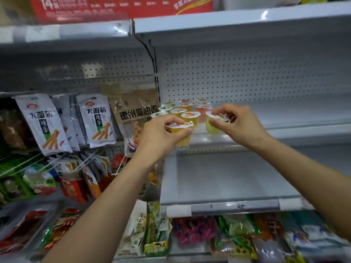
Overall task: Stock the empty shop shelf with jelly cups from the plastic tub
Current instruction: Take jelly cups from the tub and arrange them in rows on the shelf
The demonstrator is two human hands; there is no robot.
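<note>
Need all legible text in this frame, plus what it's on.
"大面筋 辣条": white hanging snack pouch and its twin.
"德州麻油鸡", third and last characters unsure: brown paper bag.
"14": red carton on the top shelf.
Unreadable: jelly cup lids, grey shelf price strip, the carton's small print.

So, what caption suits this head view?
Left hand holds orange jelly cup, right hand green jelly cup, at the shelf.
</note>
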